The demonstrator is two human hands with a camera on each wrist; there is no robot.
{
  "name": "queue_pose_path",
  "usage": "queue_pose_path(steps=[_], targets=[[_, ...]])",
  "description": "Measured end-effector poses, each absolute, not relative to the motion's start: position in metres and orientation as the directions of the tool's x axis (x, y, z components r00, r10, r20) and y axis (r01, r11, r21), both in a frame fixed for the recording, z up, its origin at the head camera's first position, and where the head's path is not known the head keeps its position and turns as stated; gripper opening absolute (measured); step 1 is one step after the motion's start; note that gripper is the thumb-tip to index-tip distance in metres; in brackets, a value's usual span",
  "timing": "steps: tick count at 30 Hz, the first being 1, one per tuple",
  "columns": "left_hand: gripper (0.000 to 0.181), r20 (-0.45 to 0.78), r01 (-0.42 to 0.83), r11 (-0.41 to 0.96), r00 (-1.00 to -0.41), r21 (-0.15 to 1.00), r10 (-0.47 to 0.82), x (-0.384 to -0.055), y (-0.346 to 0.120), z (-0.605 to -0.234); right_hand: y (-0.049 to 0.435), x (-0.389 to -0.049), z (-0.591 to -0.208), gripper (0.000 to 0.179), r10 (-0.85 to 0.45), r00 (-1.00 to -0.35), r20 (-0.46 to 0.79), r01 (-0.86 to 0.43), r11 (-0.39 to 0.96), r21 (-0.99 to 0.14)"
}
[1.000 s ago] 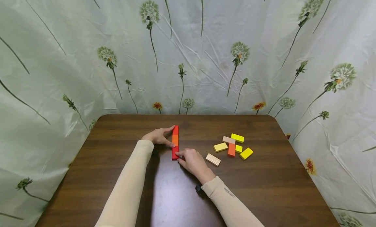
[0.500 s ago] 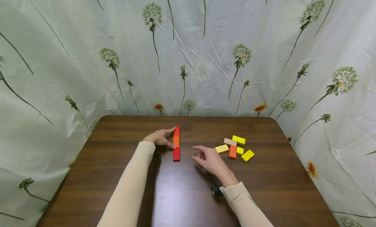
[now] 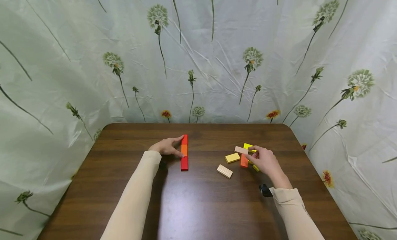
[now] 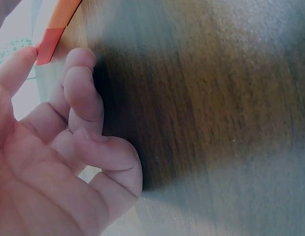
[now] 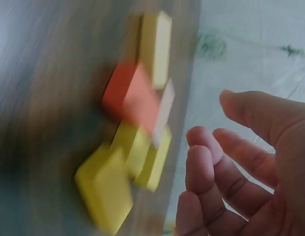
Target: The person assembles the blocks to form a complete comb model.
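On the table a red block (image 3: 184,139), an orange block (image 3: 184,150) and a nearer red block (image 3: 184,163) lie end to end in a straight row. My left hand (image 3: 167,147) is at the row's left side, index fingertip at the far red block and thumb close to the joint below the orange one. In the left wrist view its other fingers curl loosely. My right hand (image 3: 265,160) hovers over the loose blocks at right, thumb and fingers apart, nothing between them. Beneath it are an orange-red block (image 3: 244,160), a pinkish block (image 3: 241,150) and yellow blocks (image 5: 106,191), partly hidden in the head view.
Left of that cluster are a pale yellow block (image 3: 232,158) and a striped wooden block (image 3: 224,171). The brown wooden table (image 3: 124,198) ends at a flower-printed curtain (image 3: 217,78) at the back and sides.
My right hand has left the near red block and moved right, past the striped wooden block, to above the cluster. The left hand stays at the row.
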State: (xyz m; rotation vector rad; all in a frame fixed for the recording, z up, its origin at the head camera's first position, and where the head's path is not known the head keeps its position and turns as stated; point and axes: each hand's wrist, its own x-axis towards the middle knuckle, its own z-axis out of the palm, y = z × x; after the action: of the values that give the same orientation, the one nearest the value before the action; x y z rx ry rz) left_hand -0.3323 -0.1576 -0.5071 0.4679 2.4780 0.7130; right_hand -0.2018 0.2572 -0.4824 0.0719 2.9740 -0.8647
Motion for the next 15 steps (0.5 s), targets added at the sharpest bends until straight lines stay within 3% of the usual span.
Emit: queue_pose_path(steps=[9, 15], targets=[[0.11, -0.381, 0.17, 0.819, -0.821, 0.548, 0.425, -0.331, -0.158, -0.507, 0.281, -0.2, -0.499, 0.057, 0.078, -0.985, -0.156, 0.147, 0.856, -0.495], [0.11, -0.389, 0.153, 0.825, -0.826, 0.544, 0.409, -0.332, -0.156, -0.51, 0.283, -0.2, -0.507, 0.051, 0.102, -0.98, -0.171, 0.173, 0.859, -0.481]])
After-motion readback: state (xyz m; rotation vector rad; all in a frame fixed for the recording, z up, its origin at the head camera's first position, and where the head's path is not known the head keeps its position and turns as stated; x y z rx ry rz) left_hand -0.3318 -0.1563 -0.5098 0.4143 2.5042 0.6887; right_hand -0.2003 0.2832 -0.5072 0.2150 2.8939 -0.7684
